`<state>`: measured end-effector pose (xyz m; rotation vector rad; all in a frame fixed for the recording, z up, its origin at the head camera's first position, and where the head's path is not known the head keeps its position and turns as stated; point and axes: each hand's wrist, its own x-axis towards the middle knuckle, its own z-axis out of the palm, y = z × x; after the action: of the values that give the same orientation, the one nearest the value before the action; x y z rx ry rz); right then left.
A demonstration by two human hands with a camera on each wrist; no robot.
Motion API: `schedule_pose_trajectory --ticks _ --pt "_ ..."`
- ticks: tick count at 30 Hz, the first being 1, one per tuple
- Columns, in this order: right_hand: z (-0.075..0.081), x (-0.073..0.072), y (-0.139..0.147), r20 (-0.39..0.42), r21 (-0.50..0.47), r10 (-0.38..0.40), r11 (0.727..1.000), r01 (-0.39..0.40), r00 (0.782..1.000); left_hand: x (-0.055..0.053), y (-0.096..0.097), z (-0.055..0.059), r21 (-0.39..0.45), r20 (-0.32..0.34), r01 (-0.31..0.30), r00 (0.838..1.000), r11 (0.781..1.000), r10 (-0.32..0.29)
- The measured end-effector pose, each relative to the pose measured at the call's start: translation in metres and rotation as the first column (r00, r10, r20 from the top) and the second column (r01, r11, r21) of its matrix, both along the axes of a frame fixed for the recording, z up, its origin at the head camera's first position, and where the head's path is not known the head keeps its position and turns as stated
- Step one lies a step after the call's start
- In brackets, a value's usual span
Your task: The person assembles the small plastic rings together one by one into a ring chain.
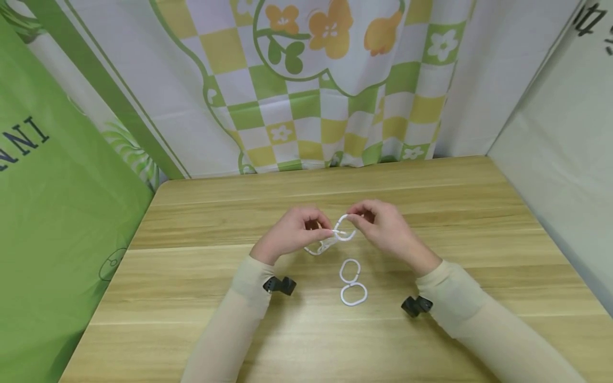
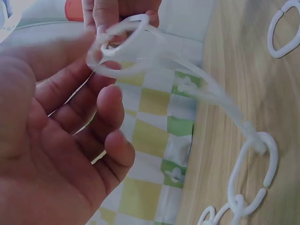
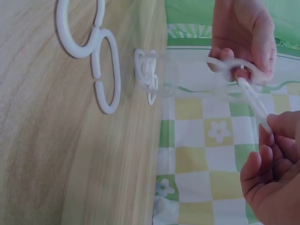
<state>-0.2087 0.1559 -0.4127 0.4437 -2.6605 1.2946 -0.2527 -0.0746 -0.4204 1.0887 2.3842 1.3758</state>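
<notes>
White plastic oval rings, each with a small gap, are linked into a short chain. My left hand (image 1: 294, 230) pinches one ring of this chain between thumb and fingertips. From there the chain (image 2: 273, 164) hangs down, its lower rings bunched on the table. Between thumb and forefinger, my right hand (image 1: 385, 229) grips another white ring (image 3: 254, 104). That ring crosses the one at my left fingertips, both held above the table. Motion blurs the upper rings in the left wrist view.
Nearer me, two more white rings (image 1: 353, 305) lie linked on the wooden table (image 1: 191, 298). A checked, flowered curtain (image 1: 306, 106) hangs along the back edge. Green cloth (image 1: 57, 213) stands at the left and a pale sheet (image 1: 560, 133) at the right.
</notes>
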Motion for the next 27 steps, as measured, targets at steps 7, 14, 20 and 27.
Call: schedule_pose_trajectory --ticks 7,14,20,27 --pt "0.002 0.002 -0.001 0.027 -0.106 -0.002 0.994 0.005 1.000 -0.003 0.003 -0.006 -0.035 0.004 -0.058 0.998 0.998 0.059" --pt "-0.001 0.003 -0.003 0.075 -0.202 0.006 0.979 0.009 0.997 -0.003 0.005 -0.007 -0.036 0.030 -0.126 0.991 0.991 0.127" --pt "-0.006 0.002 -0.002 0.119 -0.237 0.031 0.972 -0.002 0.992 -0.003 0.004 -0.007 -0.042 0.018 -0.161 0.987 0.986 0.162" --pt "-0.023 -0.002 0.005 0.148 -0.029 0.102 0.995 -0.099 0.984 -0.007 -0.002 -0.004 -0.030 0.031 -0.195 0.980 0.980 0.196"
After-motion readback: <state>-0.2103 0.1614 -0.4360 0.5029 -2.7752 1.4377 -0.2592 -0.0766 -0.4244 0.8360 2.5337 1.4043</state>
